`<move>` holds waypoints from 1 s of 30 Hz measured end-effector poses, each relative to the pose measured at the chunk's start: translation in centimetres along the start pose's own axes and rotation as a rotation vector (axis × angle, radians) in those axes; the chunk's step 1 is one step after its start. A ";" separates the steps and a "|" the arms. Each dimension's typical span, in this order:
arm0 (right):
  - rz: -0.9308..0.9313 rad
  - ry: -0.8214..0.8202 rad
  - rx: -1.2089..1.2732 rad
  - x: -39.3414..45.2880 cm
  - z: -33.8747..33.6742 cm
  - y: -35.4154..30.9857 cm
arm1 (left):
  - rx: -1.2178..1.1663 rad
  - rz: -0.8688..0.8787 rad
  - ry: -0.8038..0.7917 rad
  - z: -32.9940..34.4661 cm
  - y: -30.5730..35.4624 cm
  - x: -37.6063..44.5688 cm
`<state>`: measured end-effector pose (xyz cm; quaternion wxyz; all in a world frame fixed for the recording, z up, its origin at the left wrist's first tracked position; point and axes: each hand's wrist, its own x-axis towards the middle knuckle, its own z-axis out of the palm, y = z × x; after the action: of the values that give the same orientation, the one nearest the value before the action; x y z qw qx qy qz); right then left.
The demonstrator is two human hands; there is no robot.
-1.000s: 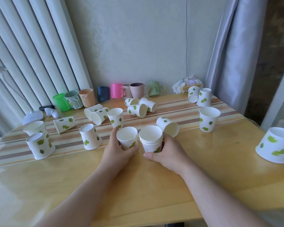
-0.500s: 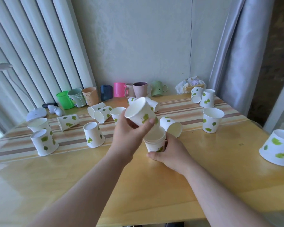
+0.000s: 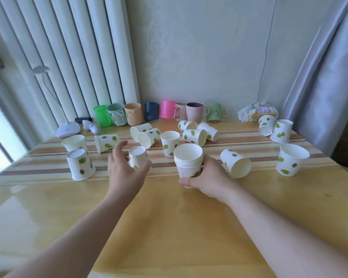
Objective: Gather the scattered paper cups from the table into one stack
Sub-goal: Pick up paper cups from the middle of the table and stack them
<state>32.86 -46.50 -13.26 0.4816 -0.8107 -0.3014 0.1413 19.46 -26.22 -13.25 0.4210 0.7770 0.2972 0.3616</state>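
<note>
White paper cups with green leaf prints lie scattered over the wooden table [image 3: 169, 213]. My right hand [image 3: 207, 177] grips the base of an upright stack of several cups [image 3: 188, 157] near the table's middle. To its left, my left hand [image 3: 125, 173] curls with fingers apart around an upside-down cup [image 3: 137, 157] standing on the table; whether it touches the cup is unclear. One cup lies on its side [image 3: 235, 163] just right of the stack. Another stands upright [image 3: 169, 142] behind the stack, and one upside down [image 3: 79, 163] at the left.
More cups lie tipped in the middle back [image 3: 195, 136] and stand at the right [image 3: 291, 161] and far right [image 3: 280, 131]. Coloured mugs [image 3: 167, 109] line the wall. A lamp base [image 3: 67, 130] sits back left, a tissue pack [image 3: 257, 112] back right.
My left hand lifted a single cup, dropped it into the stack, then moved left and down to the upside-down cup. The right hand stayed on the stack.
</note>
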 end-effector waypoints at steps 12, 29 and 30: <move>-0.008 -0.049 0.094 5.2 5.1 1.6 | 0.323 -0.057 -0.321 -1.2 -1.7 5.9; -0.100 -0.105 0.054 5.1 5.2 2.3 | 0.551 -0.162 -0.427 -6.2 -2.2 3.2; -0.100 -0.105 0.047 5.0 5.2 2.2 | 0.447 -0.188 -0.394 -5.7 -1.9 3.1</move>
<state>34.86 -40.55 -17.44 0.4904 -0.7746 -0.3630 0.1662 16.29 -20.41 -11.72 0.3207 0.8745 0.3528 0.0892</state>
